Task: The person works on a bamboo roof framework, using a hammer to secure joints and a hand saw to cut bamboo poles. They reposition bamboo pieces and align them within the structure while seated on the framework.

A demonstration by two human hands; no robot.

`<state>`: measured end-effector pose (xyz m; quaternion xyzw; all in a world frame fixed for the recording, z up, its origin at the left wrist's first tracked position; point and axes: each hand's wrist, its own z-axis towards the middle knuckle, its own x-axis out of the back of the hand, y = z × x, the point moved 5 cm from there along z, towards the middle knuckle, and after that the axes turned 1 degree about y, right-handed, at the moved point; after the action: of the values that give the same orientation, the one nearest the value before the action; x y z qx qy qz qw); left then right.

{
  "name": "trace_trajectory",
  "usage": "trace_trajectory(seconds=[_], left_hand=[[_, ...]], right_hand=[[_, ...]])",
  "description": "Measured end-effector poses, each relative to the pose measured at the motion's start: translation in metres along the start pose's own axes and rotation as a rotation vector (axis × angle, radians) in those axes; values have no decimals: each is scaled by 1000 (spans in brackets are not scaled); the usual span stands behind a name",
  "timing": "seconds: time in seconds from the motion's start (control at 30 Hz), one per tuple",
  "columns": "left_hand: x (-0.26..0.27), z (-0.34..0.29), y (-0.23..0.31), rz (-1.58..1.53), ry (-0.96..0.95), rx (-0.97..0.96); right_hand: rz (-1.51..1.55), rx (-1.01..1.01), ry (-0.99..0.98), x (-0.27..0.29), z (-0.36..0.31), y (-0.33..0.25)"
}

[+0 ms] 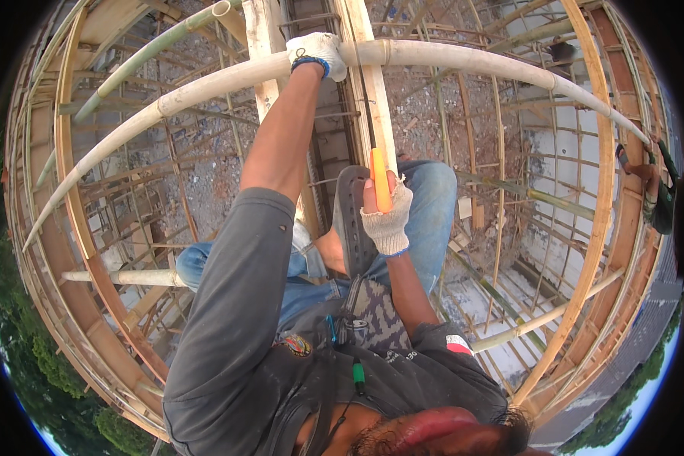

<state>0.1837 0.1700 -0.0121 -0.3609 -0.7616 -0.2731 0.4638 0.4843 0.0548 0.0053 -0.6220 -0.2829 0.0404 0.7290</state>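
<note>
A long pale bamboo pole (463, 57) lies across two light timber boards, bowed in this view. My left hand (317, 55), in a white glove with a blue cuff, is closed around the pole above the gap between the boards. My right hand (388, 216), in a fingerless knit glove, grips the orange handle of a hand saw (380, 182). The saw's thin dark blade is seen edge-on. It runs away from me and meets the pole just right of my left hand; how deep it sits in the bamboo cannot be made out.
Steel bars run in the trough between the left board (263, 34) and the right board (382, 121). My sandalled foot (351, 220) rests over it. Bamboo scaffolding and rubble ground (425, 121) lie far below. Another person (650, 178) is at the far right edge.
</note>
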Motion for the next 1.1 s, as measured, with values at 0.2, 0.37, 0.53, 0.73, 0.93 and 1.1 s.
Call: trace_trajectory(seconds=[0.2,0.37,0.53,0.73,0.93,1.1], left_hand=[[-1,0,-6,10,-20,16],[-5,7,-5,-14,-11,-2],[-4,8,-7,-10,-30,13],[-7,10,-4,-29,-39,-1],[-11,13,-10,-24,-81,27],[-11,15,-4,-68,-28,-3]], right_hand=[[2,-15,-4,2,-3,-4],[20,-26,-22,-7,24,-5],[17,19,14,-1,13,-6],[31,26,-7,-14,47,-7],[-12,19,11,-11,14,2],[-16,15,-20,-24,59,-12]])
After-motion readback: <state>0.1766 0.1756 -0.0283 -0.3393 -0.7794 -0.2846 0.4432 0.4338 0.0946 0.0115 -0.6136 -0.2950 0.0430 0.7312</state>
